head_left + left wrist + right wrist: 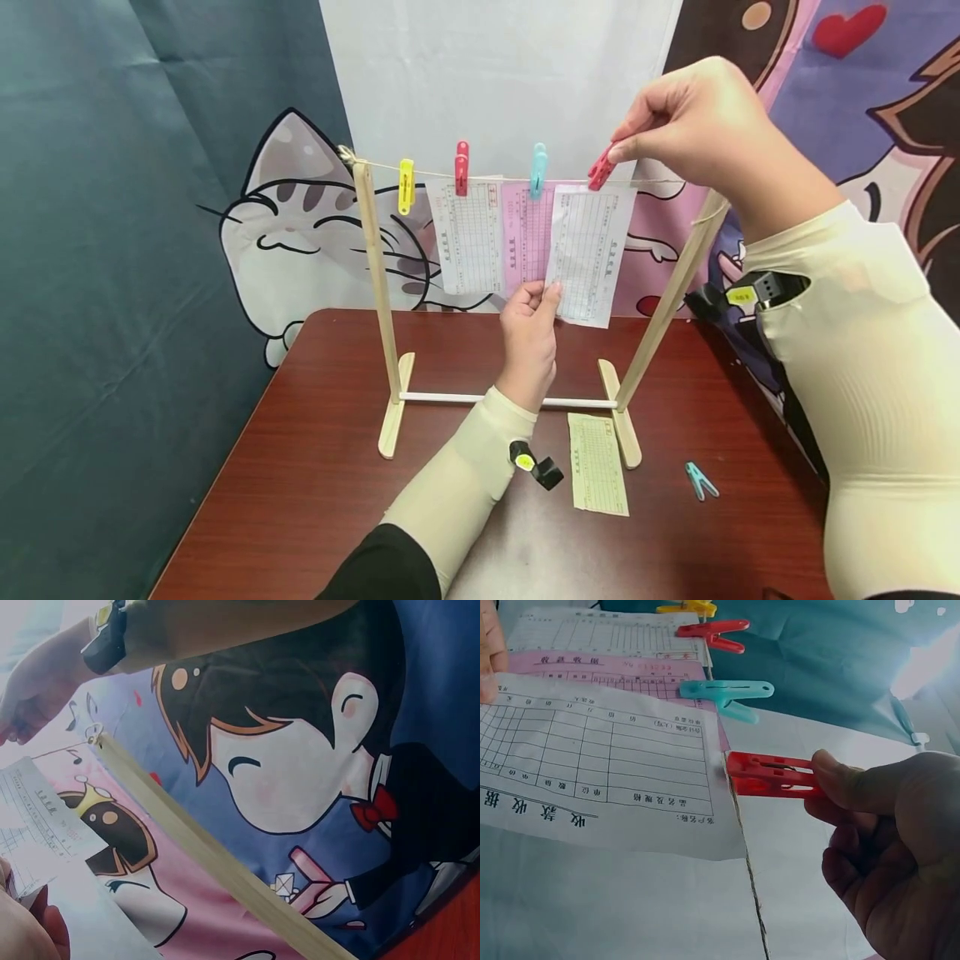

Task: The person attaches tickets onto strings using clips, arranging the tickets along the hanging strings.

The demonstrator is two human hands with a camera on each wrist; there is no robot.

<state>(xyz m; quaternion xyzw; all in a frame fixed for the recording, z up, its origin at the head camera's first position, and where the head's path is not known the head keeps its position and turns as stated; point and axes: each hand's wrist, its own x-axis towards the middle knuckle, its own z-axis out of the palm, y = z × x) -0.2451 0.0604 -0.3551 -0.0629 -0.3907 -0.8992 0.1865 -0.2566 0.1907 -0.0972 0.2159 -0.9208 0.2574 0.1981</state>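
Note:
My right hand [697,125] pinches a red clothespin [776,776] by its handle ends, up at the string [660,181]. In the right wrist view, the pin's tip sits at the top edge of a white receipt sheet [592,761]. Below, my left hand [527,346] holds that same sheet between thumb and fingers at its lower left edge. The sheet hangs slightly tilted and overlaps a pink receipt [527,229]. A light-blue clothespin [538,171] holds the pink sheet on the string. Left of it, another red clothespin [462,169] holds a second white receipt [471,242].
A yellow clothespin [406,187] hangs at the string's left. Wooden posts [378,283] joined by a white rod [442,398] carry the string. On the brown table [300,500] lie a yellow-green receipt [597,467] and a light-blue clothespin [701,481]. Printed curtains stand behind.

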